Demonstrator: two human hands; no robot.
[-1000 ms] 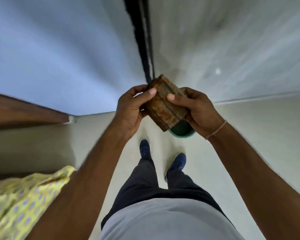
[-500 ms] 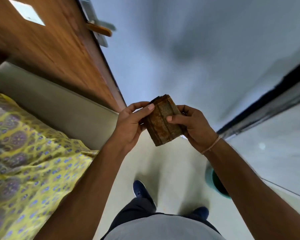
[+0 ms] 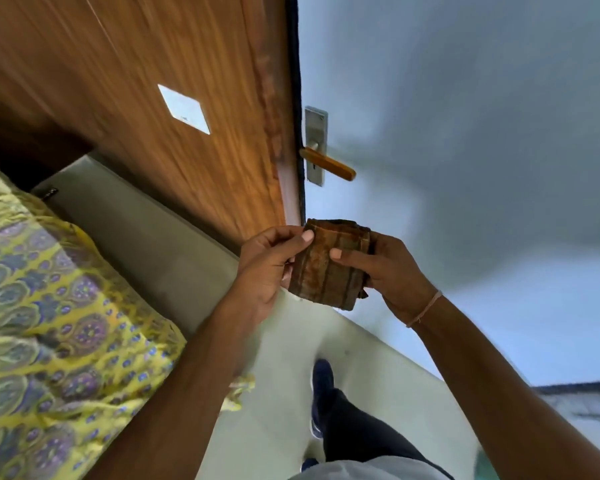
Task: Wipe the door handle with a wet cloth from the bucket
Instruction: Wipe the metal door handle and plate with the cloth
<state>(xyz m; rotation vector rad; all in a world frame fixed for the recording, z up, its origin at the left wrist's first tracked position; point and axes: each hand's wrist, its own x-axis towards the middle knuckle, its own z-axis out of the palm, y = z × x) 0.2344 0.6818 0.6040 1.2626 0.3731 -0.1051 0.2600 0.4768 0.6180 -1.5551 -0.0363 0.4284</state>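
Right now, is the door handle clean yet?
Not yet. Done: the folded brown cloth is out of the bucket, which isn't in view. In hand: left hand and right hand both hold it. Left: the wooden lever door handle sits above the cloth, untouched, waiting to be wiped.

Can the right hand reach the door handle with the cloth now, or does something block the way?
Probably yes. Nothing lies between the right hand and the door handle, which sticks out free above the folded cloth. But both hands grip the cloth, so the left hand would likely let go first.
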